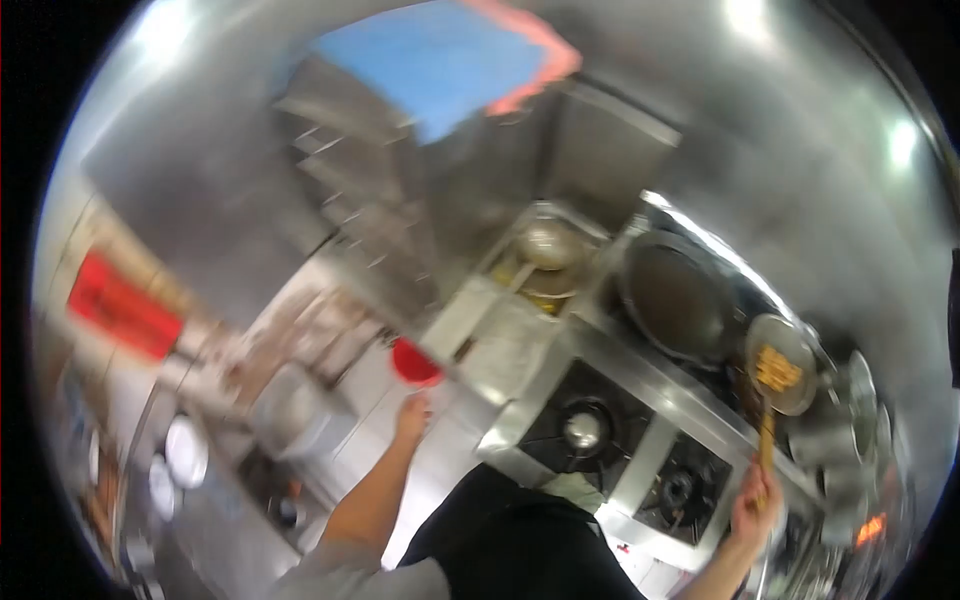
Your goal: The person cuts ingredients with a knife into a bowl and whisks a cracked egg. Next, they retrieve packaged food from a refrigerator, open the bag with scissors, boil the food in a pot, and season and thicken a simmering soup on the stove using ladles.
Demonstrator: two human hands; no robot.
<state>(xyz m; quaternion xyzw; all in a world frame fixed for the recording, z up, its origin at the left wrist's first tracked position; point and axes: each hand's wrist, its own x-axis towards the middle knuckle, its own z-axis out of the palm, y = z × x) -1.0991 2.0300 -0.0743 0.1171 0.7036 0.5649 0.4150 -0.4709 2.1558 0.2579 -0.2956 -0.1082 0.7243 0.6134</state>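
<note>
My right hand (pixel 757 510) is wrapped round the wooden handle of a skimmer (pixel 800 395). Golden fried pieces (pixel 776 370) lie in its round bowl, which is over the back right of the stove. On the other side, my left hand (pixel 412 415) is closed at the near edge of a small red bowl (pixel 414 362) and seems to grip it by the rim; blur hides the exact contact. Behind the front burners sits a large dark wok (pixel 675 295).
A steel stove (pixel 640 460) with two front burners stands before me. Left of it, a fryer (pixel 545 285) holds a strainer (pixel 550 243). Metal pots (pixel 830 438) crowd the right. A grey bin (pixel 300 410) and white plates (pixel 186 450) are at the left.
</note>
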